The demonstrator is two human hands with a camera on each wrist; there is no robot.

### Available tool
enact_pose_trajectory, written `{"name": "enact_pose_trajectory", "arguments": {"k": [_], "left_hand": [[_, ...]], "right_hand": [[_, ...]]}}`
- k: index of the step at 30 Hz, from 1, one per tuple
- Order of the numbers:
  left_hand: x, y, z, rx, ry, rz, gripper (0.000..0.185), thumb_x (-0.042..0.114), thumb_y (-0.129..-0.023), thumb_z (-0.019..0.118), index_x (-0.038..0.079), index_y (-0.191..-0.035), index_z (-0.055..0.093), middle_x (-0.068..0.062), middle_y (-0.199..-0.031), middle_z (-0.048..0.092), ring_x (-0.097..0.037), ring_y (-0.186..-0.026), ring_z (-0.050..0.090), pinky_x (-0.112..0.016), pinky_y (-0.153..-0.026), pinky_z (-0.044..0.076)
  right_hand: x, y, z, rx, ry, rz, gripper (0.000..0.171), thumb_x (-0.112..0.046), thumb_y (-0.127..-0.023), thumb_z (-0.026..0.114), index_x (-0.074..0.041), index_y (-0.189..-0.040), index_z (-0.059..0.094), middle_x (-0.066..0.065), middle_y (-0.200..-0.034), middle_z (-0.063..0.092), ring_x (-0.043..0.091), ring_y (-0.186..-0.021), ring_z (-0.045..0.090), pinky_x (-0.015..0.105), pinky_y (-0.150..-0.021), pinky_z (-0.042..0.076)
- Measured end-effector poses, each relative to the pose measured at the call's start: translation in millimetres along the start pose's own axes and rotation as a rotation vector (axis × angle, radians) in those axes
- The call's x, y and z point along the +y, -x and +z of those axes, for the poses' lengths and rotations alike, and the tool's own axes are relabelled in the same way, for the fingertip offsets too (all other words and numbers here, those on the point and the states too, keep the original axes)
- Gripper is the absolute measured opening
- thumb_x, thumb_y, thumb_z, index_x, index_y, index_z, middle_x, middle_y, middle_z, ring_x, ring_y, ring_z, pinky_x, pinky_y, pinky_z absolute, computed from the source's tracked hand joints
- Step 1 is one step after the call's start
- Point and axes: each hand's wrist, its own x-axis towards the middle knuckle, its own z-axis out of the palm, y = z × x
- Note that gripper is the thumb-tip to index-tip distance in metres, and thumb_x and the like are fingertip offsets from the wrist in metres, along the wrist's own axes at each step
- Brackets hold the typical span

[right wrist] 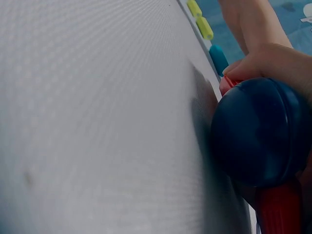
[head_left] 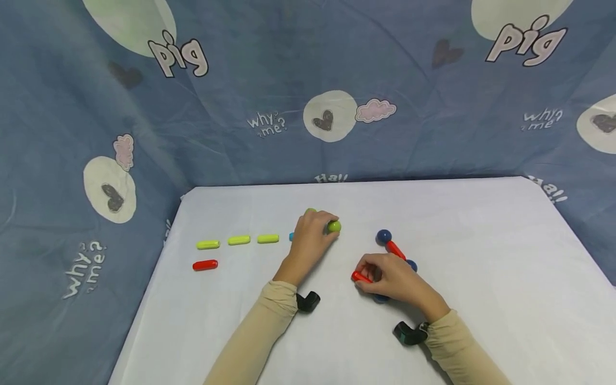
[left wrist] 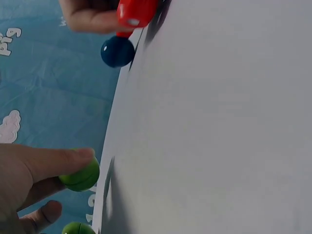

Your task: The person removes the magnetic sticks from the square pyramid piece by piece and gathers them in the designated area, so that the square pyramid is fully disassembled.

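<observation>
Your left hand [head_left: 312, 235] curls its fingers [left wrist: 58, 161] round a green ball [head_left: 334, 226] near the middle of the white surface [head_left: 481, 256]. At about 4 o'clock from it, your right hand [head_left: 387, 278] pinches a red stick [head_left: 361, 277] joined to blue balls [head_left: 383, 236]. Three yellow-green sticks [head_left: 239, 240] and another red one [head_left: 205, 264] lie toward 9 o'clock.
</observation>
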Motion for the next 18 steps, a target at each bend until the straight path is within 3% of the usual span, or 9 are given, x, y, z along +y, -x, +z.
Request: {"name": "enact_pose_trajectory", "arguments": {"k": [7,12,18], "left_hand": [[0.9,-16.5,6.6,0.029,-0.095,-0.049,0.033,0.020,-0.087,0.085,0.017,-0.118,0.077,0.000,-0.120,0.077,-0.022,-0.100,0.059,-0.037,-0.082,0.042],[0.2,-18.3,8.3,0.059,-0.103,-0.058,0.033,0.017,-0.086,0.085,0.016,-0.118,0.078,-0.001,-0.120,0.077,-0.023,-0.101,0.059,-0.037,-0.081,0.039],[-1.2,-17.7,10.1,0.047,-0.088,-0.066,0.035,0.016,-0.086,0.084,0.017,-0.121,0.077,-0.001,-0.121,0.077,-0.022,-0.101,0.059,-0.037,-0.081,0.039]], "right_hand": [[-0.6,-0.4,0.5,-0.004,-0.009,-0.001,0.015,-0.024,-0.086,0.083,-0.022,-0.094,0.070,-0.015,-0.076,0.061,0.001,-0.070,0.055,0.019,-0.066,0.050],[0.4,0.7,-0.4,0.005,0.002,0.003,0.016,-0.025,-0.085,0.084,-0.023,-0.094,0.070,-0.015,-0.075,0.060,0.001,-0.070,0.054,0.020,-0.065,0.049],[0.3,0.7,-0.7,-0.005,0.001,0.007,0.016,-0.025,-0.086,0.084,-0.022,-0.095,0.071,-0.015,-0.076,0.061,0.002,-0.071,0.055,0.020,-0.066,0.050]]}}
